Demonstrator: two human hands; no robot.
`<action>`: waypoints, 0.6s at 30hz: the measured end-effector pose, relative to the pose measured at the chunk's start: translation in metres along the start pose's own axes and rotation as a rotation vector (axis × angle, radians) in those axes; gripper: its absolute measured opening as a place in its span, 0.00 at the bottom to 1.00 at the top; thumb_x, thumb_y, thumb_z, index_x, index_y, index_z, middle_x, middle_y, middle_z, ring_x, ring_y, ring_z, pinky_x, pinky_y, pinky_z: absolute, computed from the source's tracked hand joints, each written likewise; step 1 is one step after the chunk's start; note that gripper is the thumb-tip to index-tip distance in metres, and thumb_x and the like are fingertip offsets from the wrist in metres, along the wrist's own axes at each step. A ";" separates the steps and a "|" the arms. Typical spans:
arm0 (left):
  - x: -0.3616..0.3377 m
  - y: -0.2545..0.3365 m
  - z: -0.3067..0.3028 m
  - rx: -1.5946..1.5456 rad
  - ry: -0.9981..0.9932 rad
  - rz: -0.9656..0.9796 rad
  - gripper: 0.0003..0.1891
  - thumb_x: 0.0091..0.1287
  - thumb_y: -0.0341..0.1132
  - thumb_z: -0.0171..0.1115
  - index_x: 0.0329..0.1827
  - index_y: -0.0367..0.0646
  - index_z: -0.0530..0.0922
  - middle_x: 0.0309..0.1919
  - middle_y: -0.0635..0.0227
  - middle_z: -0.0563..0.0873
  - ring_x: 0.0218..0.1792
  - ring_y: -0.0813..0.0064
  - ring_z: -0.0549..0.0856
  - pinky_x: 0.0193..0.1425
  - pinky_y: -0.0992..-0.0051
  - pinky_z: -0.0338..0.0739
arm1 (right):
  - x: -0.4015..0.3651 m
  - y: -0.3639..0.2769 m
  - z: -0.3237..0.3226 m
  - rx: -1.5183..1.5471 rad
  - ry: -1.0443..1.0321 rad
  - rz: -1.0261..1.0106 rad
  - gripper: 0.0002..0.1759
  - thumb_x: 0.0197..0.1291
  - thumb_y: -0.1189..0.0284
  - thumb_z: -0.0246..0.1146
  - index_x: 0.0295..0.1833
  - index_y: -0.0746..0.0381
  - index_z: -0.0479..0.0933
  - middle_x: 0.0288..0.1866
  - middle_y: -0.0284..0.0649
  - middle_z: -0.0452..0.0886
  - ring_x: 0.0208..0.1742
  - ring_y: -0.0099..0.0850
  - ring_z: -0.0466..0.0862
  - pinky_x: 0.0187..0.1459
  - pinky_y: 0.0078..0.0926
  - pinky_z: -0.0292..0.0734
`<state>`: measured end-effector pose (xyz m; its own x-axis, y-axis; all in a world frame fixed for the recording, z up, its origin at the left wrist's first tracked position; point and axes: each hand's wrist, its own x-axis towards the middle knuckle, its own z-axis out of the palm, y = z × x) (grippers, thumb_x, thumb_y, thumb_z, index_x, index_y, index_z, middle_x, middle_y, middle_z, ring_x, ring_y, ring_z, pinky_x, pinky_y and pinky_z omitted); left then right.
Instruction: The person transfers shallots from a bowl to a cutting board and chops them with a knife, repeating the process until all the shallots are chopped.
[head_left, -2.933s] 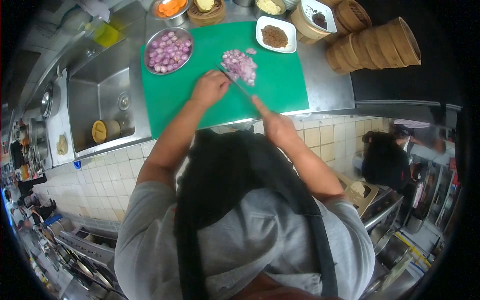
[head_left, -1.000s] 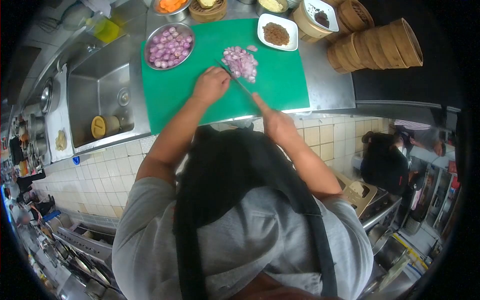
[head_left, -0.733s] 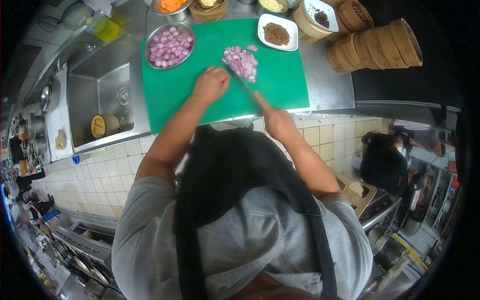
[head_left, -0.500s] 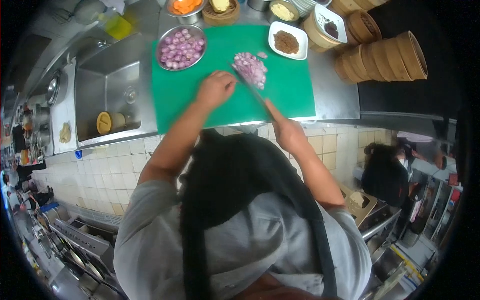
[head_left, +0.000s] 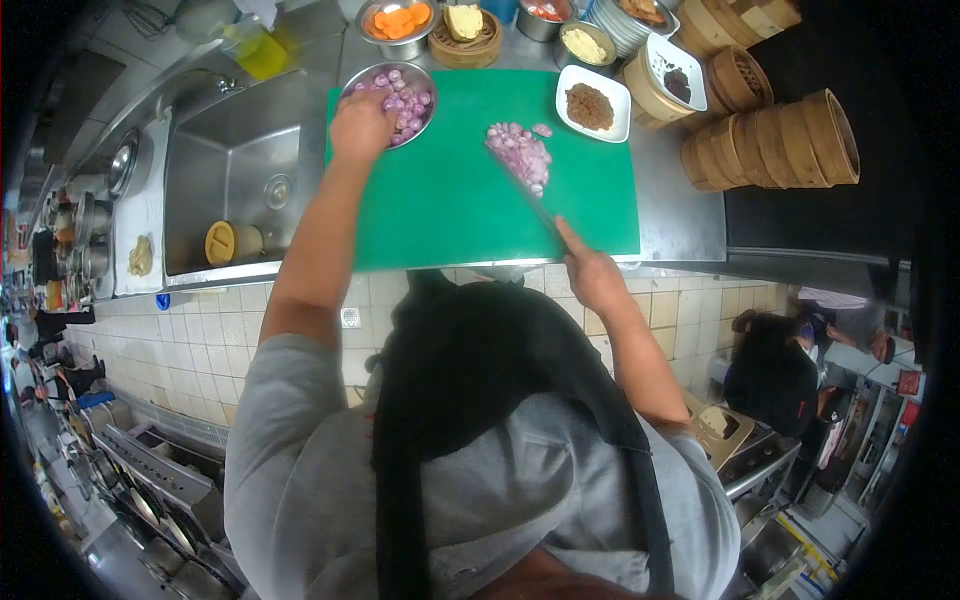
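Observation:
My left hand reaches into a metal bowl of peeled purple shallots; its fingertips are hidden among them. On the green cutting board, my right hand is wrapped round the handle of a knife. The blade, a little blurred, lies along the left edge of a pile of chopped shallots. A white square dish of brown crumbly food stands at the board's upper right corner.
A sink with a yellow-lidded container is at the left. Bowls of carrot and minced food stand behind the board. Bamboo steamers are stacked at the right. Another person is at the far right.
My left hand has moved up and left from beside the chopped pile into the shallot bowl. My right hand still holds the knife by the pile. The view has shifted slightly.

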<state>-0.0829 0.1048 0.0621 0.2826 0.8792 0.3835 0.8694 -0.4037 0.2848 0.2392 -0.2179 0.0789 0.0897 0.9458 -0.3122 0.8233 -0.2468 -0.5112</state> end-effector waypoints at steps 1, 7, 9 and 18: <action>0.002 0.002 0.000 0.043 -0.049 -0.024 0.17 0.63 0.38 0.75 0.56 0.51 0.92 0.53 0.59 0.93 0.56 0.51 0.90 0.62 0.53 0.86 | 0.000 -0.007 -0.002 0.024 -0.026 0.032 0.41 0.74 0.77 0.61 0.89 0.42 0.62 0.70 0.62 0.81 0.65 0.64 0.83 0.66 0.55 0.80; -0.008 0.044 -0.016 -0.339 -0.065 -0.030 0.13 0.67 0.41 0.76 0.53 0.52 0.91 0.54 0.63 0.93 0.56 0.54 0.90 0.61 0.57 0.85 | -0.002 -0.007 0.008 0.072 -0.002 0.025 0.41 0.74 0.80 0.61 0.89 0.46 0.62 0.76 0.62 0.77 0.69 0.65 0.80 0.69 0.56 0.78; -0.036 0.067 -0.010 -0.356 -0.056 0.172 0.10 0.68 0.38 0.76 0.50 0.50 0.90 0.52 0.64 0.93 0.54 0.55 0.90 0.59 0.57 0.86 | -0.003 -0.005 0.011 0.095 0.016 -0.006 0.41 0.74 0.80 0.61 0.89 0.46 0.62 0.76 0.62 0.77 0.69 0.65 0.81 0.68 0.56 0.78; -0.114 0.100 0.046 -0.609 -0.161 0.335 0.06 0.68 0.31 0.76 0.47 0.47 0.92 0.48 0.63 0.93 0.49 0.57 0.92 0.54 0.61 0.89 | -0.002 0.000 0.017 0.051 0.045 -0.029 0.40 0.77 0.75 0.58 0.90 0.39 0.60 0.56 0.63 0.87 0.56 0.64 0.87 0.58 0.58 0.81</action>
<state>-0.0094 -0.0245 0.0069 0.5923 0.6908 0.4147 0.3575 -0.6866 0.6330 0.2294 -0.2238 0.0660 0.0924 0.9608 -0.2613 0.7966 -0.2288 -0.5596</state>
